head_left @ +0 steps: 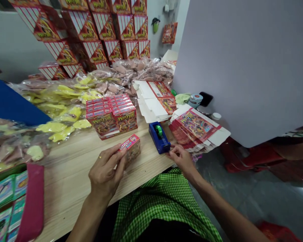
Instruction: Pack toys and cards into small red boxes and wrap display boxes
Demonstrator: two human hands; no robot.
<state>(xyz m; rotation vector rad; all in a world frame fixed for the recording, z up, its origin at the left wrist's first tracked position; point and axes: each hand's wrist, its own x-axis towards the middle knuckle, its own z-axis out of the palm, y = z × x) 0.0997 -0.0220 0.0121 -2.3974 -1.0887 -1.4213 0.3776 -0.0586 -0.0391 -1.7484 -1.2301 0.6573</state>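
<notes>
Tabletop (70,171); left hand (104,172) (arched) on small box (133,150)

Small boxes (109,112) in block: 我的刀盾, yellow, on front faces. Stacked cartons (87,32): yellow Chinese title, looks the same, blurred. Held box (133,148): pale characters on pink top, too small to read. Flat boxes (195,124): stylised title, not legible. Wall bag (170,33): dark characters, unreadable.
</notes>
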